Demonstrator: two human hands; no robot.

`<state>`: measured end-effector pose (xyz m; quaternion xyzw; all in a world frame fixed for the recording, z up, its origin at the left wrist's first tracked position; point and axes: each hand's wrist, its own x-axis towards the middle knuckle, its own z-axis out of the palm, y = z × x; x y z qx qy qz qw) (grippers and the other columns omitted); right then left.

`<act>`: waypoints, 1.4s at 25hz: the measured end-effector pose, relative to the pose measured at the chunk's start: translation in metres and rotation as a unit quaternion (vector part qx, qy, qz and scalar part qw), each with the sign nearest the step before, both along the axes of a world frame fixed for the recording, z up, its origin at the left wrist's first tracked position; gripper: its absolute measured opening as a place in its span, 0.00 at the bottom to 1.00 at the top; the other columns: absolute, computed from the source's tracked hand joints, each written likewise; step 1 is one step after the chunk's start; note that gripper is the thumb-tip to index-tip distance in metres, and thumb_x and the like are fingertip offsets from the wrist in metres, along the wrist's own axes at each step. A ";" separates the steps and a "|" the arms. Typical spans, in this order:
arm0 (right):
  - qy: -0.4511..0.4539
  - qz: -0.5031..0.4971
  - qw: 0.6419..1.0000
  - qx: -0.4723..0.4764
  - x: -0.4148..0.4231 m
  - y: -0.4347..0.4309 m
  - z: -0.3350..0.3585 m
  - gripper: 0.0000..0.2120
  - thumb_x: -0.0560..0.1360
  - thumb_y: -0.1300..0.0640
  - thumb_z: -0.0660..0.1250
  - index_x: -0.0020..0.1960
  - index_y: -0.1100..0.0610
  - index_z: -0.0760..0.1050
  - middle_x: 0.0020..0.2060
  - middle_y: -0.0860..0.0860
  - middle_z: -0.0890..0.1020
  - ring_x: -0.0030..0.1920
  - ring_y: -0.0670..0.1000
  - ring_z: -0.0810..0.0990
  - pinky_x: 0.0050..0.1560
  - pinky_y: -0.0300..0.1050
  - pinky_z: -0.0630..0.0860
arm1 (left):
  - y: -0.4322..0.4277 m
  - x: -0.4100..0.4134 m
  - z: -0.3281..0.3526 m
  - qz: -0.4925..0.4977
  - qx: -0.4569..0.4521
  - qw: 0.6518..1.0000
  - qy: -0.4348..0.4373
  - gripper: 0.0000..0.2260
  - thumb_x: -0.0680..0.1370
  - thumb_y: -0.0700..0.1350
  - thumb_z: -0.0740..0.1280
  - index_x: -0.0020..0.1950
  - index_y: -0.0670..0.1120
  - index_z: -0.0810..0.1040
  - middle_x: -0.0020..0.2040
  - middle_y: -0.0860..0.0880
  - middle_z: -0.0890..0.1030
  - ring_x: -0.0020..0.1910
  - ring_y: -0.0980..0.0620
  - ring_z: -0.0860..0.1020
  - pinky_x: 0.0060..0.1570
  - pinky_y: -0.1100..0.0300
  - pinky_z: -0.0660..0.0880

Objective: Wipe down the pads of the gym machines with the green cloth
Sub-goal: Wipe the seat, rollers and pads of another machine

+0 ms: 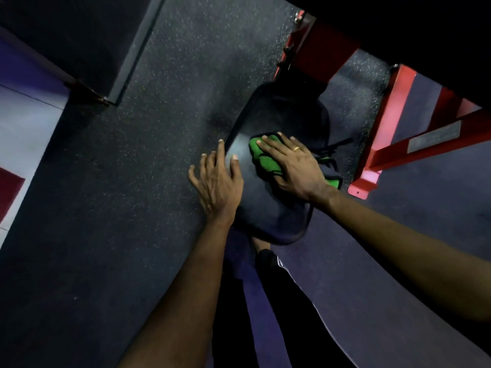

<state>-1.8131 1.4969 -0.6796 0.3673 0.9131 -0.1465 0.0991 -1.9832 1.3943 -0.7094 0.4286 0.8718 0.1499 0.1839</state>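
Your right hand (295, 166) lies flat on the green cloth (261, 158), fingers straight and slightly spread, palm bearing down. Nothing is curled round the cloth; it is pinned under the hand, not gripped. There is a ring (296, 148) on one finger.

The cloth is bunched on top of the dark seat pad (265, 213), about midway along it. Green shows ahead of your fingertips and below them on the thumb side, and a second bit pokes out past the heel of the hand at the pad's right edge.

Your left hand (216, 179) rests on the pad's left edge and holds nothing. It is open, fingers fanned, the thumb lying on the top surface and the other fingers over the rim toward the floor (119, 181).

The pad is black, rounded and glossy, with a pale sheen just left of the cloth. It sits above speckled dark rubber flooring.

The red frame (382, 152) of the machine runs along the right side. A grey label plate (435, 135) is fixed to one bar, its text too blurred to read.

Below the pad's near end is your leg (276, 261), in dark fabric with white stripes.
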 end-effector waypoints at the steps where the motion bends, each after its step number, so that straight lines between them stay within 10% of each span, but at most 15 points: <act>1: -0.007 -0.002 1.000 -0.002 -0.008 0.011 0.000 0.40 0.71 0.49 0.66 0.81 0.48 0.56 0.79 0.48 0.62 0.79 0.56 0.59 0.78 0.54 0.55 | 0.000 0.001 -0.002 0.000 0.002 1.000 0.008 0.24 0.84 0.58 0.54 0.79 0.52 0.65 0.69 0.47 0.77 0.73 0.45 0.70 0.72 0.40 0.56; 5: 0.006 0.032 0.999 -0.023 -0.046 0.057 -0.005 0.36 0.73 0.44 0.56 0.81 0.49 0.58 0.79 0.48 0.63 0.79 0.56 0.59 0.78 0.54 0.54 | 0.003 0.005 -0.001 0.004 0.004 1.000 0.025 0.25 0.84 0.59 0.53 0.79 0.52 0.65 0.67 0.45 0.79 0.71 0.44 0.72 0.73 0.39 0.56; 12: 0.075 -0.292 0.953 -0.025 0.026 0.057 -0.016 0.36 0.75 0.46 0.65 0.80 0.53 0.60 0.79 0.50 0.63 0.78 0.59 0.60 0.77 0.57 0.57 | 0.006 0.005 0.008 0.002 -0.038 0.999 0.030 0.26 0.84 0.61 0.49 0.80 0.53 0.63 0.66 0.45 0.79 0.71 0.44 0.72 0.74 0.40 0.55; 18: 0.090 -0.331 0.939 -0.022 0.028 0.077 -0.027 0.33 0.77 0.47 0.61 0.80 0.53 0.60 0.79 0.52 0.63 0.78 0.60 0.61 0.77 0.59 0.59 | 0.004 0.005 0.003 0.003 -0.035 0.999 0.030 0.25 0.84 0.61 0.50 0.80 0.54 0.62 0.66 0.45 0.79 0.71 0.44 0.72 0.75 0.41 0.55; 28: 0.201 -0.516 0.827 -0.096 0.036 -0.052 -0.006 0.34 0.76 0.51 0.64 0.80 0.50 0.58 0.79 0.47 0.61 0.77 0.52 0.64 0.73 0.52 0.68 | 0.005 0.007 0.006 0.013 -0.041 0.998 0.038 0.25 0.84 0.61 0.50 0.80 0.54 0.63 0.68 0.44 0.79 0.71 0.44 0.71 0.75 0.42 0.56; 35: 0.258 -0.635 0.718 -0.120 0.038 -0.063 0.003 0.25 0.76 0.45 0.66 0.73 0.47 0.70 0.67 0.47 0.78 0.63 0.54 0.78 0.59 0.47 0.73 | 0.008 0.005 0.009 0.007 -0.050 0.999 0.015 0.26 0.84 0.61 0.50 0.80 0.55 0.61 0.67 0.43 0.78 0.69 0.42 0.72 0.74 0.41 0.59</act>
